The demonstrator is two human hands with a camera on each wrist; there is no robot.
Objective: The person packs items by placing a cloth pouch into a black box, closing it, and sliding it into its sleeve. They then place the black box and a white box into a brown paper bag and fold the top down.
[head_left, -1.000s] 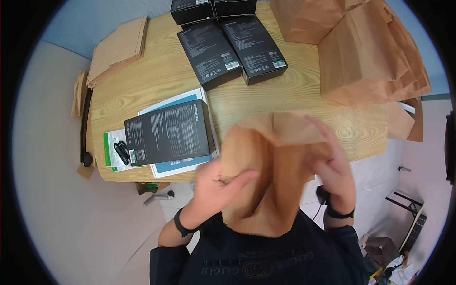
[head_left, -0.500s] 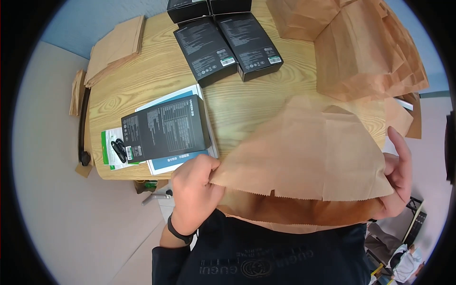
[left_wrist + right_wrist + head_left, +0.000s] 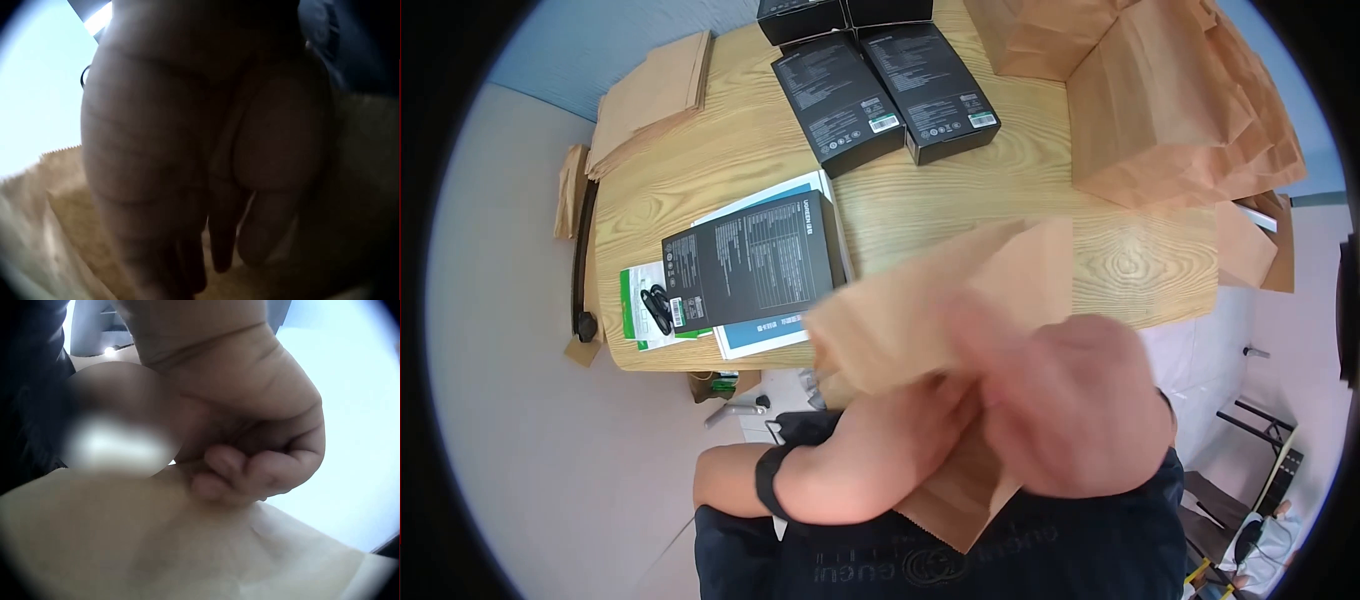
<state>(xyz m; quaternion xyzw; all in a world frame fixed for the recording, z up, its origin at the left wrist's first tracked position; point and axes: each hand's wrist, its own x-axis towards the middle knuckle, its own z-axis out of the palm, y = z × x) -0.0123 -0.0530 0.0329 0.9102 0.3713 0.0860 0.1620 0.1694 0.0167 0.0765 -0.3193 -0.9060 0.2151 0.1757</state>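
Note:
A brown paper bag (image 3: 940, 310) with a zigzag-cut edge is held up close to the person's chest, tilted over the table's front edge. The left hand (image 3: 890, 440) reaches in at its mouth; in the left wrist view its fingers (image 3: 222, 244) point down, loosely straight, with brown paper around them. At the bag's right side is the right hand (image 3: 1070, 410), blurred in the head view. The right wrist view has its curled fingers (image 3: 244, 472) gripping the paper. The two hands overlap in front of the person, and the bag's inside is mostly hidden.
A black box (image 3: 750, 260) lies on a blue-and-white box (image 3: 765, 335), with a cable (image 3: 657, 308) at its left. More black boxes (image 3: 930, 90) stand at the back. Flat paper bags (image 3: 650, 100) lie back left; opened paper bags (image 3: 1170, 110) stand back right.
The bag, spread wide by both hands half a second ago, is now narrower and turned. The left hand has moved right into its mouth; the right hand has come inward.

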